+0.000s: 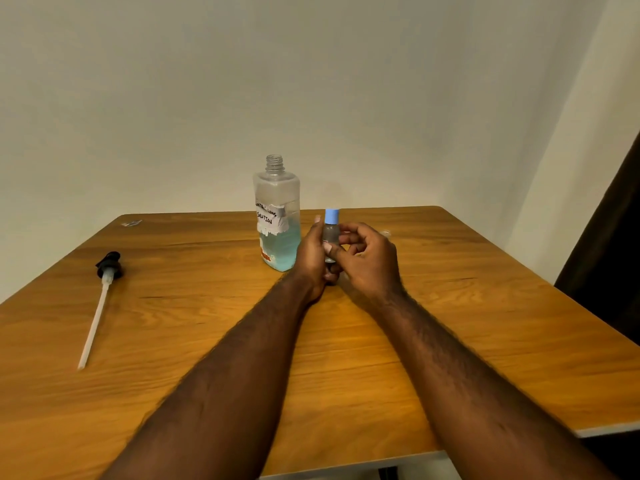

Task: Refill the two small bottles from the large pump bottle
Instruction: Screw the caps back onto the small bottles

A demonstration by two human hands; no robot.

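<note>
The large clear bottle (277, 216) stands open-necked at the table's far middle, with blue liquid in its lower part and a torn white label. Its black pump head with long white tube (100, 296) lies flat at the left. A small clear bottle with a light blue cap (331, 233) is upright between my hands, just right of the large bottle. My left hand (313, 258) wraps its left side. My right hand (369, 258) touches its right side with thumb and fingertips. A second small bottle shows only as a faint clear shape (385, 233) behind my right hand.
The wooden table (207, 341) ends in a white edge at the lower right. A small scrap (131, 223) lies at the far left corner. A plain wall is behind and a dark curtain (609, 244) hangs at the right.
</note>
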